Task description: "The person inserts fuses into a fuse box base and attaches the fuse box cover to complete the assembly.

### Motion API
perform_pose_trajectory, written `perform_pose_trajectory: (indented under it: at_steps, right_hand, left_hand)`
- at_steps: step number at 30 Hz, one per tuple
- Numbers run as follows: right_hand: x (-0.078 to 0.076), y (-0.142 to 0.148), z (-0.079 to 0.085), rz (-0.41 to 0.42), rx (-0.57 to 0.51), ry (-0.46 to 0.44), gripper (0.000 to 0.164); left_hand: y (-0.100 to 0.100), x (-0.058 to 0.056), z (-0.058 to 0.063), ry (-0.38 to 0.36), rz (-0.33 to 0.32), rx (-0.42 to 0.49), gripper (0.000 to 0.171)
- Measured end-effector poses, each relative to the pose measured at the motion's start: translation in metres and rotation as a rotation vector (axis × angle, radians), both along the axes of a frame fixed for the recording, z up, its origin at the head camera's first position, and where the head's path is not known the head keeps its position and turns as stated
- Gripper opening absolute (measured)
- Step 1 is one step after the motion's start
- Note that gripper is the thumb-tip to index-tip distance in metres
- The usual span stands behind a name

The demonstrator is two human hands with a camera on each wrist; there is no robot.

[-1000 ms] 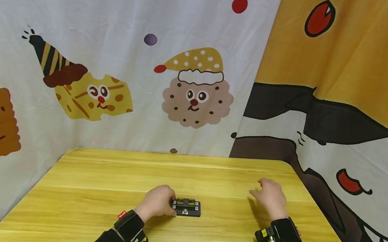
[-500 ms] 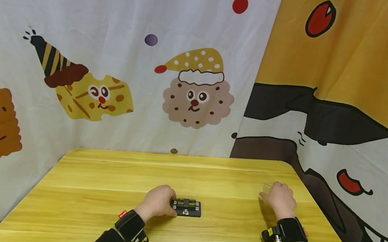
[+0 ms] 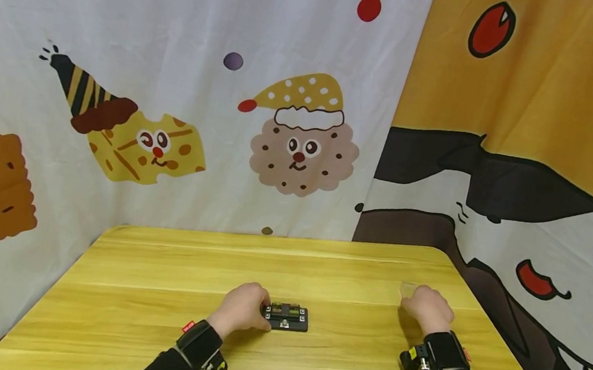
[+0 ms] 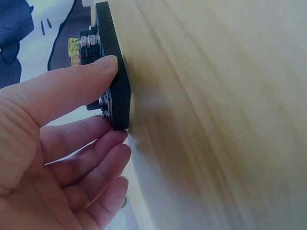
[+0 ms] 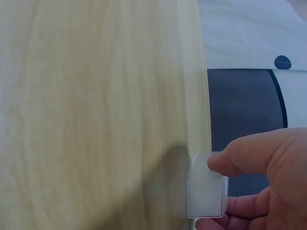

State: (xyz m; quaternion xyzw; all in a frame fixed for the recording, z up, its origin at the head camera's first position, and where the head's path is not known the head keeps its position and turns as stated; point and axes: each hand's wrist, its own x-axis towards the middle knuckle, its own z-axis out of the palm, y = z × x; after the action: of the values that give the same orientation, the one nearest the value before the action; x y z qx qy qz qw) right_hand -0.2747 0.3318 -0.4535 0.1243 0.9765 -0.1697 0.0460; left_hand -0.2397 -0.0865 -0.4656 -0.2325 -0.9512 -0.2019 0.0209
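A black fuse block (image 3: 286, 320) with metal terminal bolts and yellow-green parts on top sits flat on the wooden table, left of the right hand. My left hand (image 3: 242, 308) grips its left end; in the left wrist view, the thumb lies on one edge of the black base (image 4: 116, 91) and the index finger is at its end. Over at the right side of the table, my right hand (image 3: 428, 309) pinches a small clear plastic cover (image 5: 206, 194) between thumb and fingers. The cover is boxy and see-through, close to the tabletop.
The wooden table (image 3: 176, 263) has its far edge against a white curtain (image 3: 184, 19) with cartoon prints. An orange and grey printed curtain (image 3: 456, 87) hangs along the right side. Both wrists carry black straps with small cameras.
My right hand has moved to the right and taken hold of the clear plastic cover, which was not visible a second ago. The left hand and the fuse block have stayed put.
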Motion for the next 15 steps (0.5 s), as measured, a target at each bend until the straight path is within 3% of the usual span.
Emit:
perform_pose_trajectory:
  at_steps: [6, 15]
  right_hand:
    - [-0.002, -0.007, 0.004, 0.035, 0.039, 0.042, 0.043]
    - [0.001, -0.038, 0.007, 0.139, 0.04, 0.197, 0.035]
  left_hand:
    - [-0.001, 0.0, 0.0, 0.005, 0.0, -0.001, 0.04]
    - [0.0, -0.001, -0.001, 0.005, -0.003, -0.001, 0.04]
